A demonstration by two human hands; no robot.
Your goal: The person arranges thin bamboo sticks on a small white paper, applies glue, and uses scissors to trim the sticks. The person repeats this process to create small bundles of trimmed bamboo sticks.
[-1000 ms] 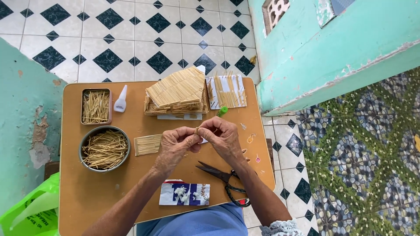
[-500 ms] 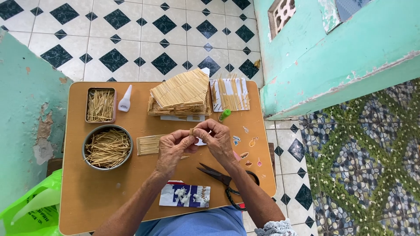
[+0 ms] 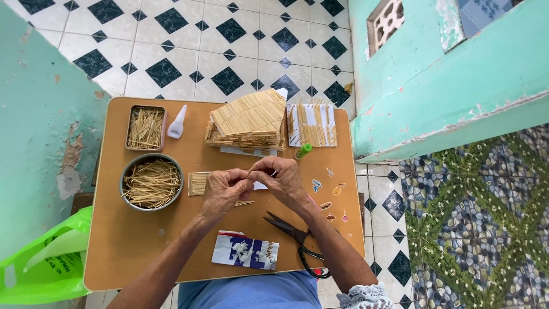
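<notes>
My left hand (image 3: pixel 224 191) and right hand (image 3: pixel 281 180) have stayed together above the counter (image 3: pixel 143 246), fingers still pinched on a thin wooden stick (image 3: pixel 251 178), so this piece remains in work.

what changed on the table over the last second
Very little. Both hands, left hand and right hand, stay together over the middle of the wooden table, fingertips pinching a thin stick. Scissors, round bowl of sticks and stick roof model lie as before.
</notes>
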